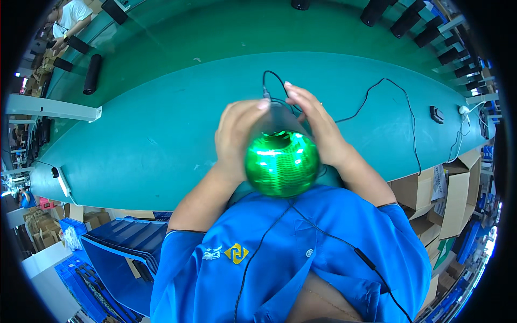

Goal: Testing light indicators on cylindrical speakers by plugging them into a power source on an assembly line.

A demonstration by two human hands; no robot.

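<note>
Device: cylindrical grey speaker (280, 121) with a round end face lit green (281, 163), held up above the teal work table (161, 134), the lit face turned toward the camera. It sits at the picture's centre, just above the person's blue shirt (291, 253).
Left hand: left hand (235, 134) wraps the speaker body from 9 o'clock, fingers curled over the top, fingertips at 12 o'clock of the body. Grip closed on the speaker.
Right hand: right hand (318, 124) clasps the speaker from 3 o'clock, fingers stretched along the far end. Grip closed on the speaker.
Cable: thin black cable (388, 102) plugs in at the speaker's far end near the fingertips, loops at 12 o'clock, then runs across the table toward 3 o'clock.
Table items: small black adapter (437, 114) at 3 o'clock, well apart from the hands; black cylinders (92, 74) at 10 o'clock on the far surface.
Surroundings: stacked blue crates (129, 242) at 8 o'clock; cardboard boxes (458, 194) at 4 o'clock.
Other person: a person in a white shirt (70, 16) at 11 o'clock, far from the hands.
</note>
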